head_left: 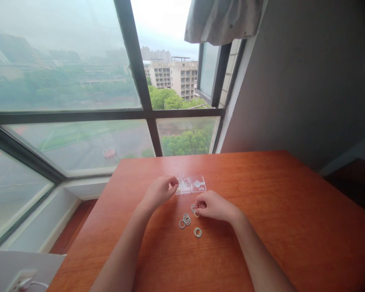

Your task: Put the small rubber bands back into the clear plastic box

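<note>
Near the far side of the table lies a small clear plastic box, its lid folded open to the right. Small rings and bits sit inside it, too small to name surely. My left hand is curled at the box's left edge, thumb and fingers closed on it. Closer to me, my right hand pinches at a pale ring on the tabletop, beside a grey-green ring. Several more grey-green rings lie overlapping nearby, with a single ring next to them and another small group nearer me.
The reddish-brown wooden table stands against a framed window. A pale wall rises at the right, and a curtain hangs above. At the lower left, a plug with a white cable sits in a wall socket.
</note>
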A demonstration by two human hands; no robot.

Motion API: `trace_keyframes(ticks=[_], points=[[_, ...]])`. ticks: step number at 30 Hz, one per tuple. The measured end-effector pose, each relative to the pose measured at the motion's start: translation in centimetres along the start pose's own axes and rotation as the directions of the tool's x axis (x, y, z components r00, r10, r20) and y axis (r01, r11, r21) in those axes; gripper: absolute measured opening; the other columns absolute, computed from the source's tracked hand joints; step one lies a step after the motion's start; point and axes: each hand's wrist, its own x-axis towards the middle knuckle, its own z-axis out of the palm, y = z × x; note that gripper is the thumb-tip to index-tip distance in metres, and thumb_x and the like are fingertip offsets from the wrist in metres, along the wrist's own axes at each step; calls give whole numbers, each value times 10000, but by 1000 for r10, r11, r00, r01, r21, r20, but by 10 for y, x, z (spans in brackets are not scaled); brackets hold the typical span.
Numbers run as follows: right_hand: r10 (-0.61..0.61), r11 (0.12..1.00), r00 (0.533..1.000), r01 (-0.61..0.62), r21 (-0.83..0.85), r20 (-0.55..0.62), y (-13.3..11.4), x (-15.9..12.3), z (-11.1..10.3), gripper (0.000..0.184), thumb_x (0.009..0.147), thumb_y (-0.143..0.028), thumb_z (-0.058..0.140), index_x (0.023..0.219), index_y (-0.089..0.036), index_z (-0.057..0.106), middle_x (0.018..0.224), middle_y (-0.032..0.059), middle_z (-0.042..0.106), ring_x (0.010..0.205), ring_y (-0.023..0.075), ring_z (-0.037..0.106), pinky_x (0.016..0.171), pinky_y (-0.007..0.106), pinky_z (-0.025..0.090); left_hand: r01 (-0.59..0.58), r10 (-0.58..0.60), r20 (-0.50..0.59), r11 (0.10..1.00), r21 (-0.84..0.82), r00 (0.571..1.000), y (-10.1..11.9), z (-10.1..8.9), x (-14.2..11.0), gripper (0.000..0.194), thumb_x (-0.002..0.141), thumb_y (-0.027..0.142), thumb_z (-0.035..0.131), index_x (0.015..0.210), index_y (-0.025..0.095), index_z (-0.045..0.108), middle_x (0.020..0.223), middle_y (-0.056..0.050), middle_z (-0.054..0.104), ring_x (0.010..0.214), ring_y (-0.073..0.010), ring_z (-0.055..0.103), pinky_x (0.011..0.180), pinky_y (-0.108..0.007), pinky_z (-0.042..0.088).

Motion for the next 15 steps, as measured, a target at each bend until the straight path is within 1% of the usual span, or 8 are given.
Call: trace_keyframes(ticks=[1,3,4,6,10,13,15], points=[[-12,1000,997,12,-4,-75,0,2,0,68,718,-147,612,688,-174,667,601,-34,594,573,98,502,524,200,314,-3,3,12,1000,-27,1000,2,0,0,169,828,270,538,776,182,673,767,-26,683,642,-136,558,592,-229,391],[-31,1000,974,31,-4,-222,0,6,1,63,746,-164,614,726,-180,671,621,-31,588,590,101,497,546,204,325,-7,13,54,995,-103,998,6,2,0,192,844,303,539,795,179,677,741,-18,673,627,-128,543,579,-222,387],[-36,999,960,38,2,-277,0,8,1,53,758,-179,620,744,-182,672,627,-31,582,594,102,493,551,206,328,-11,23,80,989,-147,997,9,3,0,203,849,321,542,810,177,679,741,-16,670,627,-125,536,577,-219,389],[-41,999,936,51,18,-349,-1,10,1,49,777,-202,628,768,-184,673,636,-30,572,597,105,487,553,208,332,-22,53,129,973,-229,990,15,7,0,219,852,345,552,832,171,682,755,-18,665,635,-119,524,578,-214,394],[-49,997,916,67,31,-398,-3,12,1,60,791,-207,629,770,-183,679,632,-26,567,594,108,485,555,212,336,-36,105,192,942,-333,976,23,17,0,218,845,343,574,819,153,676,738,-17,645,630,-108,507,570,-206,390],[-58,996,909,80,36,-413,-4,12,1,59,789,-199,628,770,-180,680,622,-26,562,586,109,485,553,213,341,-41,118,198,934,-354,973,24,22,0,175,837,283,568,795,145,666,703,-9,623,610,-100,488,555,-199,374],[-63,995,904,90,45,-423,-5,12,1,58,788,-187,623,774,-179,678,634,-24,573,590,108,490,560,212,349,-49,120,191,938,-342,974,23,22,0,148,825,234,555,771,143,658,682,-3,611,601,-97,481,551,-196,367]])
